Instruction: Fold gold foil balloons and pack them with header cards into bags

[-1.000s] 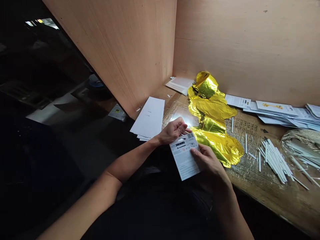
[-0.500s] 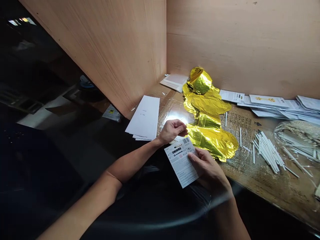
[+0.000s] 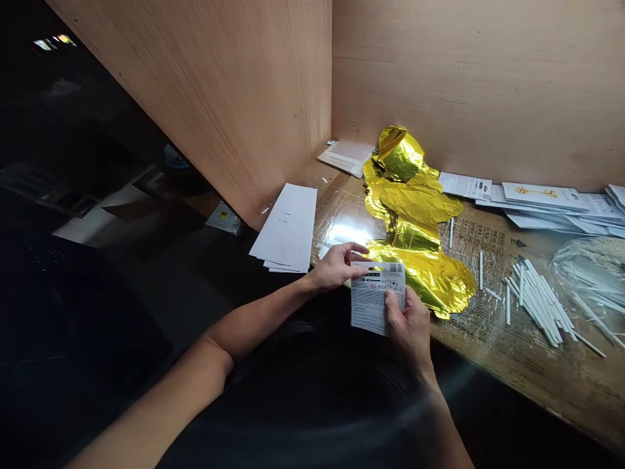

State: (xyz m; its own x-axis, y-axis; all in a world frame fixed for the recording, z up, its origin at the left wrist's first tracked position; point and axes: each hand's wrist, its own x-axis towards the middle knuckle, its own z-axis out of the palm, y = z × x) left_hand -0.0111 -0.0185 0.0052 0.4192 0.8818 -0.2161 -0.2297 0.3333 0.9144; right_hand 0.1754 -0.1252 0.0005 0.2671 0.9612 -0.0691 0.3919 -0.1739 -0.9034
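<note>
Plywood walls [image 3: 469, 78] box in the counter [image 3: 561, 384]; a plastic bag [image 3: 583, 257] holds white sticks [image 3: 596, 309]; the left hand [image 3: 336, 267] and right hand [image 3: 410, 329] both clench a barcoded card [image 3: 377, 298].

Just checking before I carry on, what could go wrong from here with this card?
The printed card, held between the left hand and right hand, sits right beside the gold foil balloon, so a slip might crease the thin foil. The loose white sticks could also roll off the cardboard-topped table if bumped.
</note>
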